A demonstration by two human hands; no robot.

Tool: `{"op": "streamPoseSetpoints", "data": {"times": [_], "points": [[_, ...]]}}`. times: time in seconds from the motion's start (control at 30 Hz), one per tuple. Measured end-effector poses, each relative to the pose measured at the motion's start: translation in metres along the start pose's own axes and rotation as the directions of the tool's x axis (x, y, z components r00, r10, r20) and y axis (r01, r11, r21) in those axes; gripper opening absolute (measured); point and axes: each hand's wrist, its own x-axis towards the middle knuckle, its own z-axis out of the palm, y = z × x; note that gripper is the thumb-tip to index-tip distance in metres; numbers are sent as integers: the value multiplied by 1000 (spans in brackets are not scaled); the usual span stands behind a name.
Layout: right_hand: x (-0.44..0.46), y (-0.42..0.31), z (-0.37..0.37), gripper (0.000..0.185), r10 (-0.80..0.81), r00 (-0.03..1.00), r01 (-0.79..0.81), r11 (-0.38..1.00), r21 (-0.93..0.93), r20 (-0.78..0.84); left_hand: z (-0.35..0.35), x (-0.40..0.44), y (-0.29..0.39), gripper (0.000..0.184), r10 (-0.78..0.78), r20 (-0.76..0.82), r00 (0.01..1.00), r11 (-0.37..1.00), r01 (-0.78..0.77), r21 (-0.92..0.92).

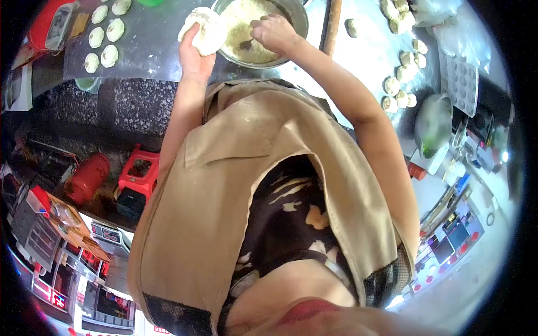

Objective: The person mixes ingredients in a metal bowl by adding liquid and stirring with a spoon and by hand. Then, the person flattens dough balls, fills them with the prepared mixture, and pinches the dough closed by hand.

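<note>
While a table (151, 45) spans the top of the frame, a metal bowl (300, 21) of pale filling (244, 18) stands at top centre. Right of it, a rolling pin (332, 28) runs near-vertical, upper end leaning slightly right. At the bowl's left edge, a dough round (210, 32) turns its broad face to the camera; being nearly circular, its long axis cannot be determined. The left hand (196, 57) clamps it, thumb uppermost. The right hand (276, 35), fingers curled, is over the filling; whether it grips the adjacent dark tip (245, 45) cannot be determined.
</note>
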Motion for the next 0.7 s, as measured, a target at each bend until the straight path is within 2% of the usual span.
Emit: {"op": "streamPoseSetpoints", "data": {"times": [0.03, 0.1, 0.13, 0.17, 0.23, 0.27, 0.3, 0.37, 0.43, 0.5, 0.53, 0.6, 0.7], "points": [[-3, 0, 1, 10, -3, 1000, 3, 1000, 4, -3, -3, 1, 0, 36, 4, -4, 1000, 1000, -4, 2], [-15, 5, -9, 10, 224, 974, -225, 974, 26, 16, -8, 5, -2, 36, 12, 15, 1000, 1000, -12, 1], [-19, 6, -27, 11, 283, 951, -286, 958, 8, 122, -8, 4, -2, 36, 18, 14, 1000, 1000, -18, -2], [-22, 3, -31, 11, 278, 953, -280, 960, 4, 120, -7, 3, -3, 36, 27, 5, 1000, 1000, -27, 8], [-27, 1, -35, 11, 361, 932, -361, 931, 64, 0, -2, 2, -3, 36, 33, 4, 999, 999, -33, 19], [-26, -3, -19, 10, 348, 930, -332, 933, 136, -118, 0, 1, -3, 36, 40, -9, 999, 999, -40, 18], [-23, -12, -19, 10, 362, 926, -347, 928, 138, -104, 2, 0, -3, 36, 47, -24, 999, 999, -46, 19], [-19, -28, -8, 12, 336, 940, -321, 930, 179, -65, 2, 0, -3, 37, 45, 0, 999, 998, -45, 33], [-22, -43, -3, 13, 338, 935, -353, 865, 355, 108, -1, 1, -2, 37, 45, 19, 999, 998, -46, 48], [-24, -44, -6, 15, 357, 920, -392, 822, 414, 162, -3, 4, -3, 37, 41, 22, 999, 999, -42, 28], [-23, -43, -8, 15, 360, 919, -395, 822, 412, 163, -3, 3, -4, 37, 39, 24, 999, 999, -39, 27], [-20, -40, -11, 18, 347, 893, -445, 781, 439, 286, 0, 4, -6, 37, 75, -19, 997, 996, -74, 54], [-20, -38, -11, 21, 357, 859, -500, 740, 450, 368, 0, 4, -6, 37, 82, -7, 997, 994, -82, 68]]}}
